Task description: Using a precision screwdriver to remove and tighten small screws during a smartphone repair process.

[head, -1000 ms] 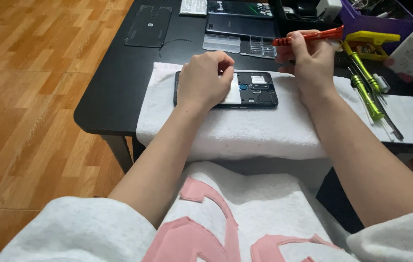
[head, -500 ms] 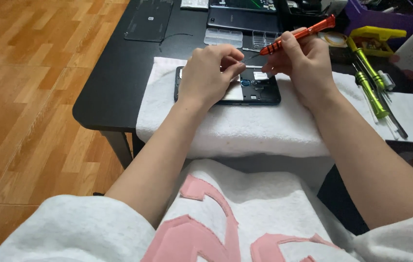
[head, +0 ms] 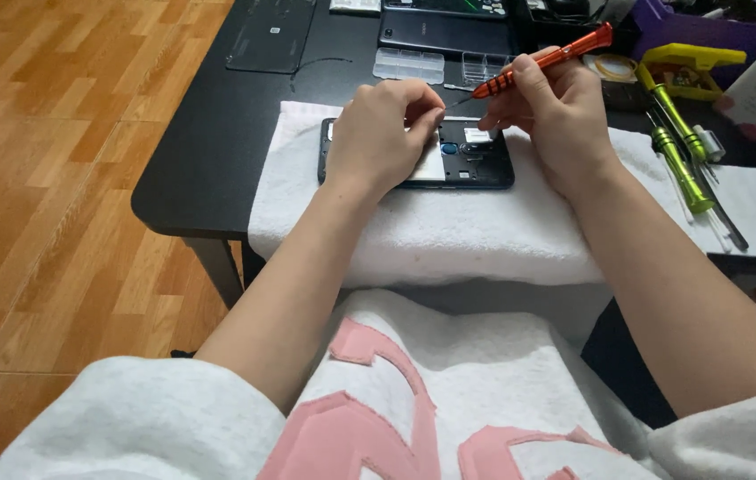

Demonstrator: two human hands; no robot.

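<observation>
From the head camera I look down at a black table (head: 218, 151) with a white towel (head: 449, 236) spread over its near edge. An opened phone (head: 476, 164), its back cover off, lies flat on the towel. My left hand (head: 382, 138) rests on the phone's left part, its fingertips pinched together just above it; I cannot tell whether anything sits between them. My right hand (head: 556, 116) is closed around an orange screwdriver (head: 542, 60), tilted so its thin tip points down and left, ending close to the left fingertips above the phone. Two green screwdrivers (head: 680, 147) lie on the towel to the right. A clear parts tray (head: 409, 64) sits behind the phone.
</observation>
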